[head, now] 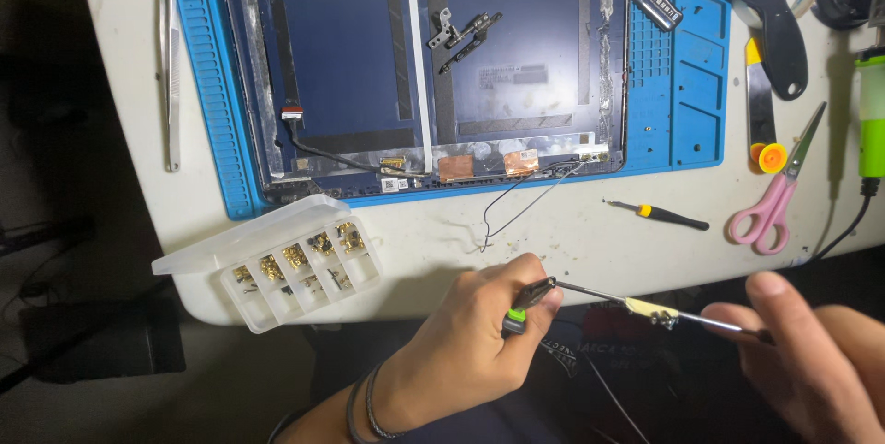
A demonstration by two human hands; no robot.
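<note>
White worktable (590, 241) carried a blue repair mat (687, 84), and on the mat lay a dark blue laptop lid (350, 66), inner face up, foil tape and thin cables showing along its lower edge. Two loose metal hinges (466, 34) rested inside the lid, probably parked there so they would not stray.

Left hand (479, 333) was closed around a small black tool with a green band (521, 310), held below the table edge over the lap. Its thin metal shaft ran rightward to the right hand (811, 361), whose fingertips pinched the far end. Midway on the shaft sat a small pale part with a metal fitting (650, 310), steadied between both hands, clear of the table.

Clear compartment box (300, 264) of brass-coloured screws stood open near the table's front edge, just left of the left hand, within easy reach. Further right lay a small black-and-yellow screwdriver (659, 215), pink-handled scissors (779, 190) and a black spudger (779, 29). Long tweezers (171, 57) lay off the mat at left.
</note>
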